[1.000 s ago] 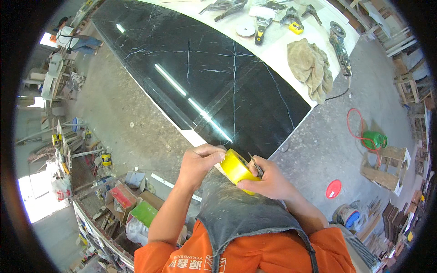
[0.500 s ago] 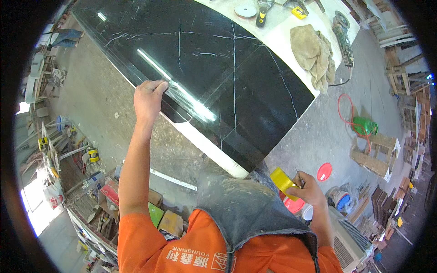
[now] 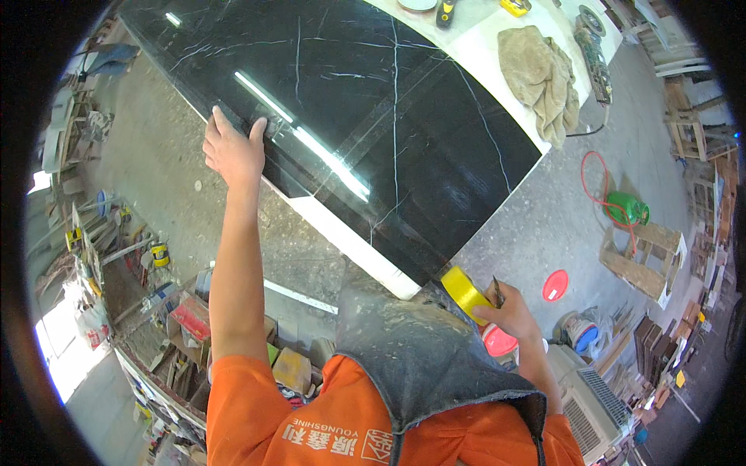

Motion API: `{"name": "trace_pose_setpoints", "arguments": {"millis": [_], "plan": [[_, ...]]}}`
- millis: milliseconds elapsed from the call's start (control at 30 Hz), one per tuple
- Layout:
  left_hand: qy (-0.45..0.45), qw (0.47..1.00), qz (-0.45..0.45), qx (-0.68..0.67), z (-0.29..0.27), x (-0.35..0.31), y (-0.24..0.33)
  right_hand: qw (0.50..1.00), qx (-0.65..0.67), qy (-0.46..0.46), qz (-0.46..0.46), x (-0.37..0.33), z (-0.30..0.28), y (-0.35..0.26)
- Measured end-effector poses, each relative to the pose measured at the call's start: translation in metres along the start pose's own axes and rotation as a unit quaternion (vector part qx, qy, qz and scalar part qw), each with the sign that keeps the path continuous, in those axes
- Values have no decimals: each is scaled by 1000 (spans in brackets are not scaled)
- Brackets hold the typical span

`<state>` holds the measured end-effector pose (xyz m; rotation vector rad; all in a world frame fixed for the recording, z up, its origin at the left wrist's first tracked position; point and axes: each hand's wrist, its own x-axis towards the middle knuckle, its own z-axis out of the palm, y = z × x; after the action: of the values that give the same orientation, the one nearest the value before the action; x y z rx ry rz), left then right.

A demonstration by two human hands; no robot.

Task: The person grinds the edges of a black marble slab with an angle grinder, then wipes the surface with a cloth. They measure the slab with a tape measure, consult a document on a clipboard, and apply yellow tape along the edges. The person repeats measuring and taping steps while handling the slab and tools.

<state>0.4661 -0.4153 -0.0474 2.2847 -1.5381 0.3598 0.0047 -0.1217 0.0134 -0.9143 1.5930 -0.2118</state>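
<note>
A glossy black stone slab (image 3: 350,132) with white veins lies on a white-topped work surface (image 3: 350,237). At the slab's left edge is my left hand (image 3: 235,153), its thumb and index finger apart, the thumb over the dark face. The other fingers hang by the edge. My right hand (image 3: 514,312), below the slab's near corner, grips a roll of yellow tape (image 3: 464,295) on its side. A small dark pointed tool (image 3: 498,290) also sticks up from that hand; its kind is unclear. A dark apron (image 3: 412,342) covers my front.
A tan cloth (image 3: 536,81), an angle grinder (image 3: 594,58) and a yellow tape measure (image 3: 514,7) lie beyond the slab. On the floor at right are a green gas cylinder (image 3: 626,208) with a red hose and a red lid (image 3: 555,285). Scrap pieces and boxes (image 3: 183,326) crowd the lower left.
My left hand has opened from a pinch and shifted slightly left and up along the slab's edge. The right hand has brought the tape roll a little toward the slab's near corner.
</note>
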Motion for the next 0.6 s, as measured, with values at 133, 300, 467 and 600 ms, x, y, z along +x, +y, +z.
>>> {"name": "trace_pose_setpoints", "arguments": {"millis": [133,300,467,600], "plan": [[-184,970,113,-108,-61,-23,93,999,31,-9,31,13,4,11],[-286,880,352,-141,-57,-133,136,997,74,-24,-8,30,11,12],[-199,936,286,-50,2,-33,96,980,191,-37,-31,54,29,59],[-124,965,230,-30,47,48,43,992,119,-46,-23,69,26,69]]}}
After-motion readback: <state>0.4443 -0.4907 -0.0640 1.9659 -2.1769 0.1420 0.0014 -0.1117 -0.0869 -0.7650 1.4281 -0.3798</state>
